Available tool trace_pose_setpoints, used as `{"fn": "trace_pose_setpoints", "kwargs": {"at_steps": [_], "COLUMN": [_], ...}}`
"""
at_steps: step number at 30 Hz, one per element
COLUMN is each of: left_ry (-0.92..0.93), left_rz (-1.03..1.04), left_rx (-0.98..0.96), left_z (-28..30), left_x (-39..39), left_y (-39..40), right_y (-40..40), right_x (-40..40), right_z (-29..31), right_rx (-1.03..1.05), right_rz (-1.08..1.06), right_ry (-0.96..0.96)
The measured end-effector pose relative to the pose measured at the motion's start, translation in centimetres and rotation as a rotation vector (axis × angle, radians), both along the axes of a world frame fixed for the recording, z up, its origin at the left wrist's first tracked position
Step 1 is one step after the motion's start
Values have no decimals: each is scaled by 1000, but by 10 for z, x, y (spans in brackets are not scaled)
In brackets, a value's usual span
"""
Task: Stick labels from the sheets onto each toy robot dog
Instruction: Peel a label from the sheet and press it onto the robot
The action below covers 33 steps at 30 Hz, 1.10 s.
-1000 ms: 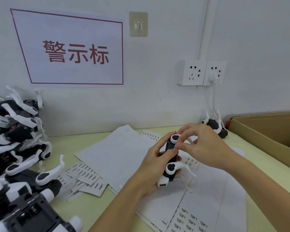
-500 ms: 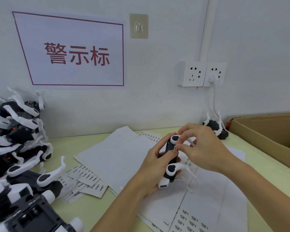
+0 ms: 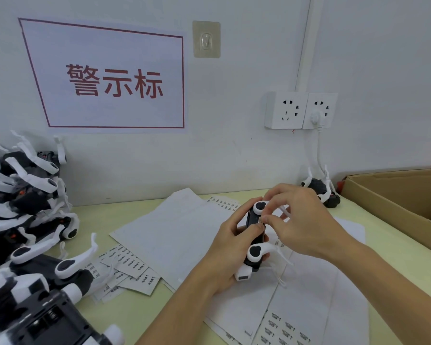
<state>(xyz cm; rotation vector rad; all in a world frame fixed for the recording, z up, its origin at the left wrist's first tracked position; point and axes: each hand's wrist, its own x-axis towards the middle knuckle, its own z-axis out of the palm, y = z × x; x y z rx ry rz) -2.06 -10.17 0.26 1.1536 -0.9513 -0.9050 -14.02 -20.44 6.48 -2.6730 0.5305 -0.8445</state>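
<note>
A black and white toy robot dog lies belly-up in my left hand, which grips it from the left with the thumb across its body. My right hand is over the dog's upper end, with thumb and forefinger pinched together at the black belly; a small label seems to be between them, too small to be sure. Label sheets with rows of small printed labels lie under my hands, mostly peeled and blank.
A pile of robot dogs fills the left side of the yellow-green table. One more dog lies by the wall under the sockets. An open cardboard box stands at right. Cut label strips lie left of the sheets.
Almost nothing has moved. My right fingers have shifted slightly on the dog's belly; the left hand keeps its hold.
</note>
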Motion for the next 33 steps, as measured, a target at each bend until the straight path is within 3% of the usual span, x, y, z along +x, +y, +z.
{"fn": "trace_pose_setpoints", "kwargs": {"at_steps": [24,33], "left_ry": [23,45], "left_rz": [8,17], "left_rx": [18,14], "left_z": [1,1], "left_x": [0,-1], "left_y": [1,1], "right_y": [4,8], "right_x": [3,5], "right_z": [0,5], "right_rx": [-26,117], "right_rz": [-75,-170], "right_ry": [36,40]}}
